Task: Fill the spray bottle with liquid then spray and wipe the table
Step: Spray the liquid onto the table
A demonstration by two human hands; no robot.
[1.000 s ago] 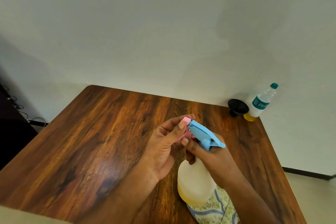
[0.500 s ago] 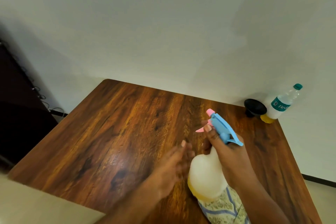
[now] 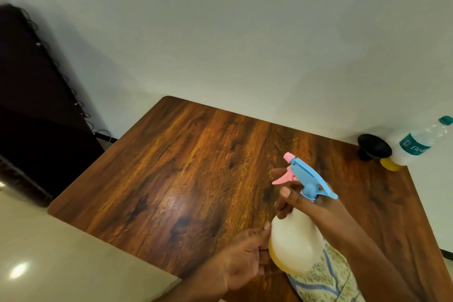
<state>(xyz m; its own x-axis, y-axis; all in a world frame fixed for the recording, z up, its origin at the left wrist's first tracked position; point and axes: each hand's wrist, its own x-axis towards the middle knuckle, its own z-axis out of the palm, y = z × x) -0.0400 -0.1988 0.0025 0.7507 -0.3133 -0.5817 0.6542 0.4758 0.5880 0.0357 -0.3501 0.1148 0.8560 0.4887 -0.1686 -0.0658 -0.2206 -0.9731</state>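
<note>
Filling looks done: right hand (image 3: 316, 206) wraps its fingers round the neck of the spray bottle (image 3: 295, 240) at 5 o'clock, left hand (image 3: 241, 260) loosely open beside it, spraying and wiping the table (image 3: 196, 167) remain.

A dark brown wooden table (image 3: 186, 179) with strong grain and rounded corners stands against a pale wall, a glossy patch of reflected light near its middle. At its far right corner sits a small black funnel (image 3: 373, 147), wide mouth up, and just beside it a clear plastic water bottle (image 3: 416, 146) with a teal label and teal cap, a little yellow liquid at its bottom. A pale floral patterned cloth with blue stripes (image 3: 326, 282) lies at the near edge
</note>
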